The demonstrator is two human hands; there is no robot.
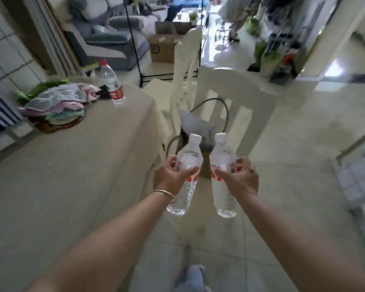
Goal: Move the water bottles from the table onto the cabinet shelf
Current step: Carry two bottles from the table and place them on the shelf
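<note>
off table: bottles in both hands

cloth-covered table, red-capped water bottle, folded cloth pile

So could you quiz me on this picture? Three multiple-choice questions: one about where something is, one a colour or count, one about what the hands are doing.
1. Where does the red-capped water bottle stand?
A. On the table, beside the pile of folded cloths
B. On the chair seat
C. On the floor

2. How many water bottles are in view?
A. One
B. Two
C. Three

3. What are the two hands doing?
A. Both hang free
B. Each grips a bottle
C. Both share one bottle

Answers:
1. A: it stands upright on the table, just right of the pile of folded cloths.
2. C: two held, one on the table.
3. B: the left hand grips the left white-capped bottle; the right hand grips the right white-capped bottle.
</note>
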